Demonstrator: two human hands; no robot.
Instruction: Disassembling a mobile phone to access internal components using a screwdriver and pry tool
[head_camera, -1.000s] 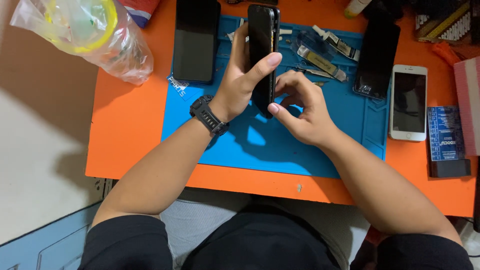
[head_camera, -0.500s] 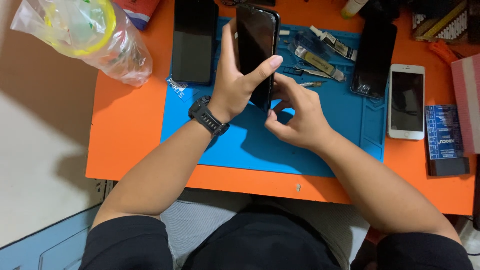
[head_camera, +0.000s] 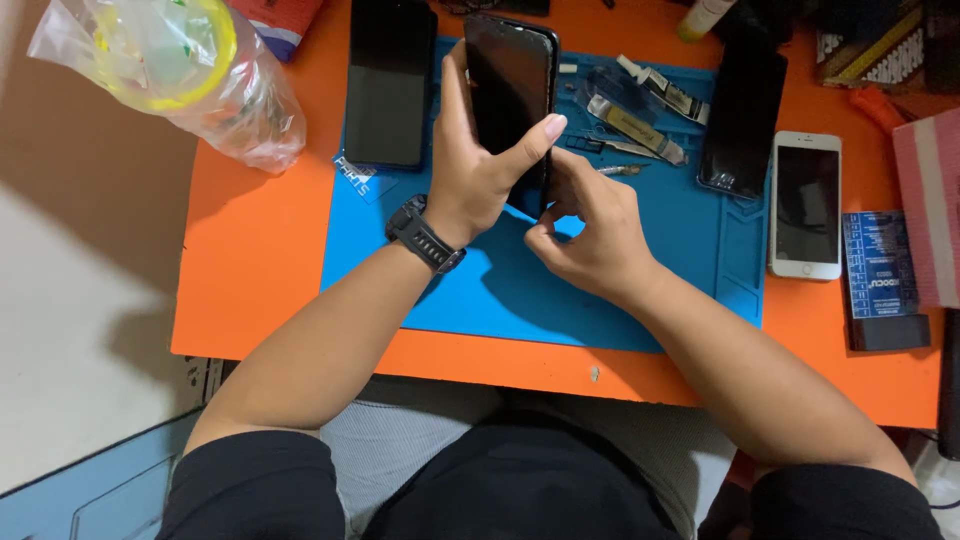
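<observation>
My left hand (head_camera: 480, 165), with a black watch (head_camera: 425, 238) on its wrist, grips a black smartphone (head_camera: 510, 85) and holds it tilted above the blue work mat (head_camera: 480, 290). The thumb lies across the dark screen. My right hand (head_camera: 590, 230) is right below it, fingertips pinched against the phone's lower edge. Whether something small sits between those fingers is hidden.
On the orange table (head_camera: 260, 260) lie another black phone (head_camera: 388, 85) at the mat's left, a black phone (head_camera: 740, 115) and a white phone (head_camera: 806, 205) at the right, small tools and parts (head_camera: 640, 115), a plastic bag with a yellow ring (head_camera: 180, 70), and a blue box (head_camera: 880, 270).
The held phone has shifted slightly and tilted. My right hand's fingers have moved from beside the phone to pinch at its lower edge.
</observation>
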